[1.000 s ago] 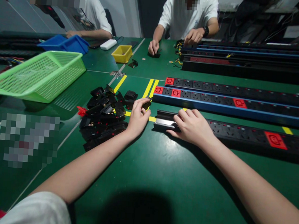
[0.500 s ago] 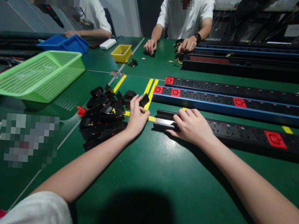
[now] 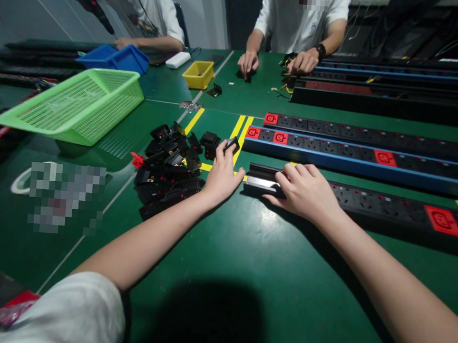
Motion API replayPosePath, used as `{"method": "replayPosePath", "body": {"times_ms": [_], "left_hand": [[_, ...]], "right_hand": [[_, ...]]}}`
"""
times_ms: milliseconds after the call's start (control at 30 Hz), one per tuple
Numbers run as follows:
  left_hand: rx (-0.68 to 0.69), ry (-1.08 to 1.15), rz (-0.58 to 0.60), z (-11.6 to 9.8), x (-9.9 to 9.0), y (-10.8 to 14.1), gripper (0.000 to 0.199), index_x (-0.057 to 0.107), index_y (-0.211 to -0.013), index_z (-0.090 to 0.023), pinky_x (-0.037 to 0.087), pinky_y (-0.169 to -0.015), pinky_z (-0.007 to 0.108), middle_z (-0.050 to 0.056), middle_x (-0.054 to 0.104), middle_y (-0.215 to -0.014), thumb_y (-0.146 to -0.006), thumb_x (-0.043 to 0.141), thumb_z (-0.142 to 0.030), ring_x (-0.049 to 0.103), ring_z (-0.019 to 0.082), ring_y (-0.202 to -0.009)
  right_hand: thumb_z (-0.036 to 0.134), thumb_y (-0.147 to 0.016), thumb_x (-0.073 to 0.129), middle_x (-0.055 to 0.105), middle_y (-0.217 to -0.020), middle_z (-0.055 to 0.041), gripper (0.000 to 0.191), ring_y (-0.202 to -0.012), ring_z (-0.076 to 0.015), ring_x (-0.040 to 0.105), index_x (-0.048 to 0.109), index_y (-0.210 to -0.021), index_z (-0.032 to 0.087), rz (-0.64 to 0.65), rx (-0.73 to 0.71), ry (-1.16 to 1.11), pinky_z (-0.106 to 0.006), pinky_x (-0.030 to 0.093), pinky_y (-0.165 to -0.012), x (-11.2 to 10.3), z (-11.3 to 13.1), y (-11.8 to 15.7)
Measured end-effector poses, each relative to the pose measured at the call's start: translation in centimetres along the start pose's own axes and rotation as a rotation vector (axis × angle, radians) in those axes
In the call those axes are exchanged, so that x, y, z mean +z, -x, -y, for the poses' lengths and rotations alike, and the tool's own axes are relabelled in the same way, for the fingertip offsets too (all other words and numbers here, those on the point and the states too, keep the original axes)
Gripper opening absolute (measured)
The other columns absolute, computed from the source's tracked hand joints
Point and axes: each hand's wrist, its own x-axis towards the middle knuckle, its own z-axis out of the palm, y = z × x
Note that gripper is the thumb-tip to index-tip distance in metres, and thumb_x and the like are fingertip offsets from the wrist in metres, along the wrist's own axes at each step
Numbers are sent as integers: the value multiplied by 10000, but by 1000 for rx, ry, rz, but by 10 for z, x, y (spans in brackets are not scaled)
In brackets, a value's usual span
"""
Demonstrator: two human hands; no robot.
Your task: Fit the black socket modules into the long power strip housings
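Observation:
My left hand [image 3: 223, 175] reaches over the green table with its thumb held apart from the fingers. Its fingertips touch a black socket module [image 3: 233, 144] lying beside yellow tape lines. Just left of that hand is a heap of black socket modules [image 3: 169, 174]. My right hand [image 3: 304, 190] grips the near end of a long black power strip [image 3: 384, 209], fingers over the top and thumb at the near side. The strip's left end is a bare channel; black sockets and one red socket fill the part to the right. My palm hides what lies beneath it.
Two more strips with red sockets, one with a blue housing [image 3: 317, 156], lie beyond my right hand. A green basket [image 3: 110, 114], a blue bin [image 3: 122, 60] and a yellow bin [image 3: 202, 77] stand at left. Two people sit across the table, one with a hand [image 3: 248, 63] on it.
My left hand's fingers have moved forward onto the separate socket module. My right hand keeps its grip on the strip. The whole view has shifted slightly.

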Motion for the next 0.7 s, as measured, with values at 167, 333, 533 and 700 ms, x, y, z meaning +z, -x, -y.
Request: {"method": "replayPosePath", "body": {"times_ms": [167, 333, 533, 700], "left_hand": [[24, 50, -50, 1, -1, -2, 532, 457, -1267, -197, 430, -1077, 495, 158, 356, -1417, -762, 615, -141, 430, 306, -1345], [64, -15, -73, -3, -5, -1, 373, 506, -1109, -208, 364, -1100, 487, 121, 468, -1308, -765, 603, -103, 451, 280, -1304], [61, 39, -68, -5, -7, 0, 200, 502, -1016, -222, 430, -992, 418, 74, 548, -1106, -838, 566, -156, 540, 232, -1119], [-14, 124, -81, -1, -2, 1, 402, 415, -1157, -221, 446, -992, 416, 99, 515, -1198, -827, 641, -255, 528, 232, -1156]], "right_hand": [[564, -935, 443, 604, -935, -138, 481, -837, -264, 470, 662, -951, 136, 11, 4, -4, -376, 248, -731, -1, 0, -1], [566, -938, 437, 599, -933, -131, 482, -835, -260, 472, 651, -948, 135, 14, 3, 8, -378, 249, -737, -2, 1, 0], [587, -930, 443, 592, -941, -116, 469, -830, -258, 478, 624, -932, 154, 4, 10, 38, -376, 244, -734, 0, 1, 1], [590, -919, 469, 594, -944, -117, 464, -842, -254, 480, 625, -926, 153, 3, 23, 24, -372, 246, -738, 0, 1, 1]]}}
